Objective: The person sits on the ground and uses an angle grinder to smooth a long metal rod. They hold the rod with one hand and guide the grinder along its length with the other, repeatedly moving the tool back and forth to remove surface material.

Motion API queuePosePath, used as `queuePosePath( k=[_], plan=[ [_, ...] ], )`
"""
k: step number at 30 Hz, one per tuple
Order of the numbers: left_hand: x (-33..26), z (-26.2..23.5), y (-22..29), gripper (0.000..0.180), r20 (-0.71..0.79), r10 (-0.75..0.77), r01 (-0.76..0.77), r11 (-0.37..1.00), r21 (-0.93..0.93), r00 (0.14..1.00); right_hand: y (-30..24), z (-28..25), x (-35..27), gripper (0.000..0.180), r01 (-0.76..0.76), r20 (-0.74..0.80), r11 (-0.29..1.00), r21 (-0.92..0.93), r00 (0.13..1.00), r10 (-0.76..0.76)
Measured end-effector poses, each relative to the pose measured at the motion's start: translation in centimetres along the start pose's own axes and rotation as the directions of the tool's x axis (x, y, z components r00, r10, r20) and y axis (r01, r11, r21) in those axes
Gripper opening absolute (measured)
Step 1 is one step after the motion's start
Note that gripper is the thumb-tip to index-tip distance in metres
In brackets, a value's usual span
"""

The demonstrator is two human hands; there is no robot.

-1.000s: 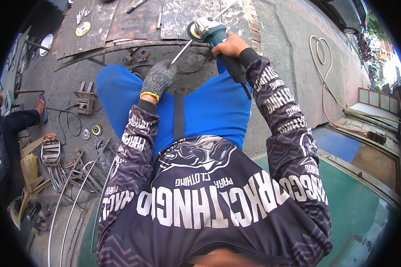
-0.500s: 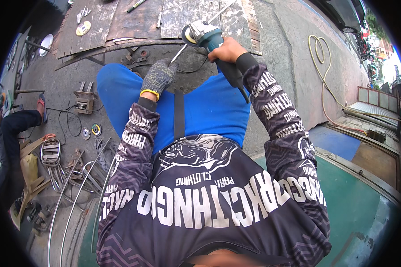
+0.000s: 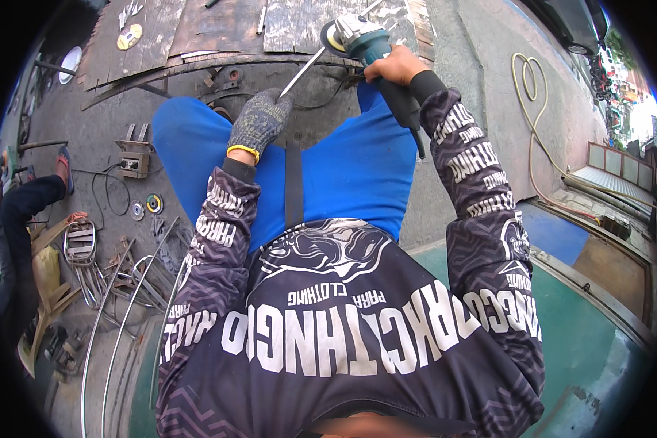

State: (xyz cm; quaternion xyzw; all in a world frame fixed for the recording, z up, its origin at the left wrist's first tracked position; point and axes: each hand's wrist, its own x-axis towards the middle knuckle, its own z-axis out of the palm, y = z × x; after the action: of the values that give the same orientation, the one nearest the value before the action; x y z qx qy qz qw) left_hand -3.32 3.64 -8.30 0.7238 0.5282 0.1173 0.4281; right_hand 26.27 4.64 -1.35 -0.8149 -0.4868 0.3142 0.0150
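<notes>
Here at eleven o'clock the gloved left hand (image 3: 259, 123) grips the metal rod (image 3: 304, 71), seemingly to steady it, while toward one the right hand (image 3: 399, 66) clasps the grinder (image 3: 373, 45), presumably keeping its disc (image 3: 333, 36) controlled.

Left hand (image 3: 260, 123), right hand (image 3: 397, 67) curled; 2 forearms (image 3: 469, 152) angled forward.
</notes>
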Motion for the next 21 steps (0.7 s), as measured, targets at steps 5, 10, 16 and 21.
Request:
queuePosePath(
  k=[5, 10, 16, 21],
  plan=[
    [-0.2, 0.3, -0.6, 0.046, -0.018, 0.032, -0.031, 0.999, 0.025, 0.999, 0.8, -1.1, 1.3, 0.066, 0.002, 0.015, 1.000, -0.005, 1.000, -0.002],
    [-0.5, 0.5, -0.5, 0.047, -0.006, 0.055, -0.055, 0.998, 0.005, 0.998, 1.7, -3.2, 2.9, 0.069, -0.078, -0.004, 0.995, -0.055, 0.997, 0.078],
    [-1.8, -0.2, 1.0, 0.043, -0.017, 0.047, -0.048, 0.998, -0.045, 0.999, 3.7, -6.3, 5.6, 0.061, -0.112, 0.017, 0.993, -0.028, 0.994, 0.112],
    [-3.1, -0.8, 2.6, 0.038, -0.025, 0.016, -0.018, 0.996, -0.082, 1.000, 4.7, -8.6, 7.3, 0.046, -0.069, 0.019, 0.995, -0.066, 0.997, 0.071]
  ],
)
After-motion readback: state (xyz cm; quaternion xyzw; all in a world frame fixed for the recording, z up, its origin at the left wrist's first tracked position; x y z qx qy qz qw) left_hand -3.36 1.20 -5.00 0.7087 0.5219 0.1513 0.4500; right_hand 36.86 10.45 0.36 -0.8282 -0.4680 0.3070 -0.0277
